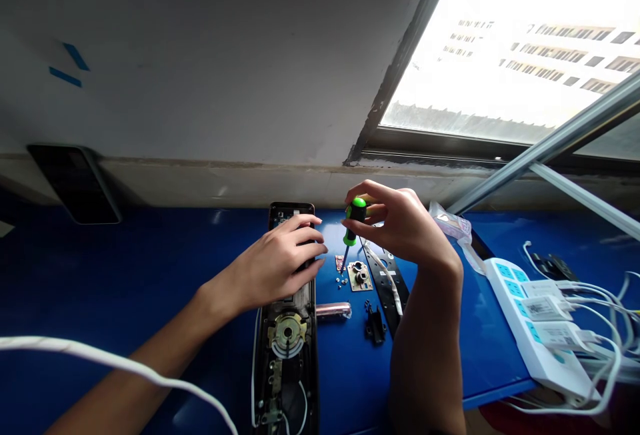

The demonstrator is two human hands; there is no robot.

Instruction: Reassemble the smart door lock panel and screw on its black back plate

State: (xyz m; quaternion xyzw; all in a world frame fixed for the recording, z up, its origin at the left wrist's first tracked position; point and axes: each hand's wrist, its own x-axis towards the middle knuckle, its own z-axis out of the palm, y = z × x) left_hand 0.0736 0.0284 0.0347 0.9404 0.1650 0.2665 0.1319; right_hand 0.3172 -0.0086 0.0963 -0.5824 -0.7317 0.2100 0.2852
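Observation:
My right hand (385,218) grips a green and black screwdriver (355,215), its shaft pointing down at several small screws (341,283) on the blue table. My left hand (285,258) lies over the upper part of a long black device housing (287,382), fingers spread and pointing right, hiding part of it. The housing is open, showing a round metal mechanism. Right of it are a small copper-coloured board (341,262), a beige square board (360,276), a pink cylinder (334,310) touching or close to the housing, and a black plastic part (375,326).
A black plate (387,282) with a white cable lies beside my right forearm. Farther right stand a white power strip (533,328) with plugs and a plastic bag (453,225). A dark flat device (75,183) leans on the wall at left. A white cable (115,363) crosses my left forearm.

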